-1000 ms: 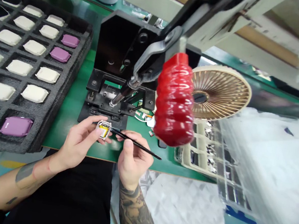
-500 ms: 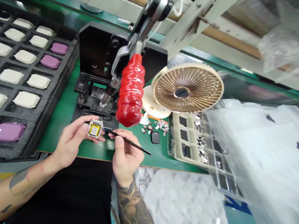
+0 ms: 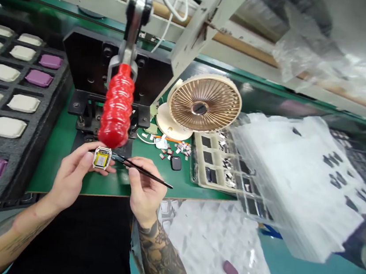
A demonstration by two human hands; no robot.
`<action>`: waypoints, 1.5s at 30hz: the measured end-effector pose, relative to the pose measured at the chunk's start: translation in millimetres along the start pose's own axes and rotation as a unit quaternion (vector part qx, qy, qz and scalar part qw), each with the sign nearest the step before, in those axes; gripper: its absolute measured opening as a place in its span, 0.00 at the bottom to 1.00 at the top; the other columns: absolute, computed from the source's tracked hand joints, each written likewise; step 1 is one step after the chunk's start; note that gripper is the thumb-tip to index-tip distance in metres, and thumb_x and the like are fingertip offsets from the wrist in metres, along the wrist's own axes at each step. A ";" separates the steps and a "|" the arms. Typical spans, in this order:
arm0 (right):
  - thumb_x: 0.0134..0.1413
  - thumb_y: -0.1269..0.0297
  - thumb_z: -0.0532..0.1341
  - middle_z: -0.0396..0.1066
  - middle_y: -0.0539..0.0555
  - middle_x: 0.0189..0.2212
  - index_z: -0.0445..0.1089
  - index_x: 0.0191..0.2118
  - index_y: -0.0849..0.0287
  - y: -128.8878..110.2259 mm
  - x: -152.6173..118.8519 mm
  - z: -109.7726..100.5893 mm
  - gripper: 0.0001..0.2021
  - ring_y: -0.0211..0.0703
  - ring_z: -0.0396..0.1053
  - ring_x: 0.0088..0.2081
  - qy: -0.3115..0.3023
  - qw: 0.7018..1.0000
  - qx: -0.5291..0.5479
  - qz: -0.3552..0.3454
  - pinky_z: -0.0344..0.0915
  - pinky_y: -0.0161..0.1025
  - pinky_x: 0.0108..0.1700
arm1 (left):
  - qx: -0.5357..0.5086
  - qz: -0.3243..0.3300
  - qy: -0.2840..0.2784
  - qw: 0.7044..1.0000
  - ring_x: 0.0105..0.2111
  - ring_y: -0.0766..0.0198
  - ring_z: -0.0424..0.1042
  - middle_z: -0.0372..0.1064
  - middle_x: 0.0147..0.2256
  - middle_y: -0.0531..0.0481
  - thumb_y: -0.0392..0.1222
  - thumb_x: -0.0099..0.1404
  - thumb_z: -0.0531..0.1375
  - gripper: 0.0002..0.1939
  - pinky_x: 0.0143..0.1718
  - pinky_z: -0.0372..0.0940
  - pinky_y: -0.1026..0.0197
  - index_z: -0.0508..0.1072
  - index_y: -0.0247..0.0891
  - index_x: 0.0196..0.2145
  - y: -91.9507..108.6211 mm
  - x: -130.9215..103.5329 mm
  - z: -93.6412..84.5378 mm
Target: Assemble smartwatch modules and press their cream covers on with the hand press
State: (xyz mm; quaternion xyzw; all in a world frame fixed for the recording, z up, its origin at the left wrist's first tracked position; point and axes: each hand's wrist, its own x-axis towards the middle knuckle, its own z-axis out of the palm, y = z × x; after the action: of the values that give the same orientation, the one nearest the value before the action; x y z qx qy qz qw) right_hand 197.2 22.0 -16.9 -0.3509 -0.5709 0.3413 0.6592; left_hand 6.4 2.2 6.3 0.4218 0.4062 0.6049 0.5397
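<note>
Clearly, the white-rimmed case [image 3: 102, 158] sits up in the left hand [image 3: 69, 176], over the near edge of the green bench [image 3: 49, 163]; thumb and fingers are closed around its left side, some fingertips showing beneath; the right hand [image 3: 146, 192] is drawn into a pinch on slim black tweezers [image 3: 151, 176], whose tips reach the case's right edge, though whether they touch is too small to tell.

The case looks light, its rounded frame stiff and perhaps a little slippery; the yellow-edged, greyish insert [image 3: 101, 160] seems the fragile part, so the outer rim is the safer hold, with no pressure on the middle; the tweezers look hard and springy, best gripped along the flanks.

Towards the body, a smooth purple piece [image 3: 230, 271] lies on crinkled, translucent wrapping [image 3: 204, 237]; on the bench, a rounded black square [image 3: 176, 163] rests near small scattered chips; at left, a grainy foam tray [image 3: 49, 120] holds cream and purple shells in square pockets; at right stands a pale plastic parts box [image 3: 218, 187], with filmy sheets [image 3: 298, 178] beside it; beyond the hands rise a press's glossy, ribbed red handle [image 3: 116, 111] and a round fan [image 3: 205, 104] with fine bronze spokes.
</note>
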 end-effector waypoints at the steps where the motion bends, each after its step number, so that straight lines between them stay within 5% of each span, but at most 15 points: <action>1: 0.71 0.64 0.71 0.82 0.57 0.46 0.84 0.52 0.49 1.1 0.1 1.0 0.08 0.48 0.82 0.48 -0.001 1.000 0.002 0.006 0.83 0.49 0.51 | 0.003 0.000 -0.003 1.000 0.41 0.46 0.90 0.88 0.45 0.35 0.60 0.81 0.64 0.27 0.42 0.83 0.51 0.78 0.33 0.62 0.0 -0.1 0.0; 8: 0.72 0.67 0.70 0.83 0.55 0.44 0.85 0.49 0.48 -3.6 2.9 1.1 0.07 0.47 0.82 0.46 -0.033 0.998 0.050 0.019 0.82 0.46 0.48 | 0.001 -0.019 0.004 1.000 0.43 0.47 0.90 0.87 0.45 0.36 0.62 0.79 0.65 0.29 0.43 0.83 0.52 0.79 0.33 0.61 3.9 2.9 2.5; 13: 0.71 0.64 0.70 0.82 0.56 0.37 0.84 0.47 0.51 -26.0 -4.8 -7.8 0.04 0.48 0.82 0.39 -0.088 0.985 0.149 -0.011 0.80 0.48 0.43 | 0.027 -0.099 0.046 0.994 0.42 0.47 0.90 0.88 0.44 0.37 0.61 0.73 0.72 0.31 0.40 0.83 0.55 0.78 0.34 0.61 10.0 6.2 1.1; 16: 0.69 0.61 0.71 0.79 0.53 0.31 0.81 0.43 0.52 -51.7 0.7 -44.6 0.02 0.45 0.79 0.32 -0.095 0.978 0.187 -0.005 0.76 0.43 0.34 | 0.101 -0.106 0.018 0.989 0.41 0.48 0.89 0.89 0.45 0.40 0.60 0.70 0.75 0.33 0.40 0.84 0.57 0.78 0.38 0.63 6.7 6.6 -4.3; 21: 0.67 0.57 0.70 0.66 0.47 0.19 0.72 0.31 0.55 -100.3 52.1 -165.1 0.13 0.38 0.65 0.19 -0.076 0.991 0.068 -0.084 0.65 0.38 0.25 | 0.200 -0.056 -0.026 0.978 0.43 0.48 0.90 0.89 0.49 0.42 0.63 0.73 0.71 0.33 0.44 0.86 0.54 0.76 0.44 0.67 -7.0 -1.9 -9.0; 23: 0.65 0.56 0.73 0.71 0.49 0.23 0.74 0.32 0.56 -104.3 81.0 -205.2 0.14 0.40 0.71 0.24 0.089 0.983 -0.110 -0.118 0.69 0.39 0.30 | 0.231 -0.040 -0.028 0.972 0.44 0.48 0.90 0.89 0.50 0.43 0.64 0.73 0.70 0.29 0.44 0.86 0.56 0.80 0.44 0.61 -11.6 -5.7 -9.5; 25: 0.66 0.55 0.74 0.77 0.53 0.31 0.79 0.38 0.58 -98.0 101.5 -223.4 0.12 0.43 0.76 0.32 0.286 0.900 -0.272 -0.186 0.74 0.42 0.38 | 0.258 -0.030 -0.034 0.965 0.44 0.50 0.90 0.89 0.50 0.45 0.65 0.72 0.69 0.25 0.45 0.85 0.58 0.82 0.46 0.56 -15.0 -8.1 -10.4; 27: 0.68 0.55 0.72 0.81 0.55 0.39 0.82 0.44 0.58 -87.3 105.0 -217.1 0.11 0.47 0.79 0.40 0.350 0.835 -0.355 -0.233 0.76 0.46 0.46 | 0.276 -0.025 -0.036 0.960 0.44 0.51 0.90 0.89 0.50 0.48 0.65 0.73 0.69 0.23 0.48 0.85 0.59 0.83 0.48 0.55 -17.4 -9.4 -12.2; 30: 0.71 0.63 0.70 0.82 0.54 0.43 0.83 0.49 0.52 -72.1 80.8 -175.5 0.06 0.49 0.80 0.45 0.233 0.848 -0.390 -0.271 0.77 0.49 0.51 | 0.300 -0.019 -0.029 0.953 0.43 0.51 0.90 0.89 0.49 0.50 0.66 0.73 0.67 0.23 0.49 0.85 0.56 0.83 0.50 0.55 -19.8 -9.5 -15.8; 32: 0.72 0.69 0.67 0.82 0.53 0.43 0.82 0.56 0.47 -62.2 59.8 -140.9 0.13 0.47 0.79 0.44 0.045 0.853 -0.416 -0.311 0.76 0.47 0.47 | 0.318 -0.019 -0.020 0.948 0.42 0.49 0.90 0.89 0.47 0.52 0.68 0.72 0.67 0.22 0.48 0.86 0.54 0.84 0.53 0.53 -20.3 -8.5 -18.4; 34: 0.74 0.70 0.64 0.82 0.52 0.42 0.81 0.58 0.46 -50.8 46.1 -110.9 0.15 0.46 0.78 0.42 -0.169 0.798 -0.463 -0.346 0.74 0.45 0.42 | 0.337 -0.029 -0.023 0.941 0.42 0.46 0.90 0.90 0.46 0.55 0.69 0.70 0.67 0.22 0.49 0.87 0.50 0.84 0.55 0.52 -19.8 -7.0 -20.2; 36: 0.77 0.69 0.62 0.82 0.52 0.41 0.81 0.55 0.49 -39.1 41.6 -90.8 0.12 0.45 0.76 0.40 -0.291 0.723 -0.519 -0.350 0.71 0.45 0.40 | 0.354 -0.033 -0.029 0.934 0.44 0.43 0.90 0.90 0.46 0.57 0.69 0.70 0.67 0.22 0.51 0.87 0.46 0.83 0.58 0.53 -18.7 -6.1 -20.1; 38: 0.77 0.70 0.61 0.82 0.54 0.41 0.80 0.53 0.55 -30.8 43.2 -84.3 0.10 0.44 0.74 0.39 -0.320 0.689 -0.560 -0.332 0.70 0.45 0.39 | 0.360 -0.026 -0.027 0.932 0.45 0.43 0.90 0.90 0.46 0.58 0.70 0.70 0.67 0.22 0.53 0.86 0.45 0.83 0.58 0.52 -17.4 -6.2 -18.2; 40: 0.78 0.71 0.60 0.82 0.56 0.43 0.79 0.56 0.58 -29.9 49.8 -93.2 0.11 0.44 0.74 0.41 -0.332 0.691 -0.560 -0.315 0.70 0.45 0.41 | 0.355 -0.018 -0.020 0.935 0.45 0.44 0.90 0.90 0.46 0.57 0.70 0.70 0.66 0.21 0.53 0.86 0.48 0.84 0.57 0.51 -16.8 -7.1 -16.1; 45: 0.77 0.73 0.56 0.83 0.57 0.51 0.79 0.57 0.56 -57.7 104.5 -170.3 0.16 0.46 0.78 0.52 -0.231 0.735 -0.614 -0.170 0.72 0.43 0.55 | 0.355 0.011 -0.041 0.934 0.45 0.46 0.91 0.90 0.46 0.54 0.68 0.71 0.66 0.21 0.45 0.86 0.57 0.84 0.55 0.52 -23.6 -7.8 -21.0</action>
State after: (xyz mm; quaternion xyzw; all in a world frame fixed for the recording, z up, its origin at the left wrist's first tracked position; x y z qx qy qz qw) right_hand 381.1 68.5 68.6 -0.4868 -0.8413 -0.1309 0.1953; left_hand -5.7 -4.2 -23.2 0.6151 0.5674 0.4088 0.3642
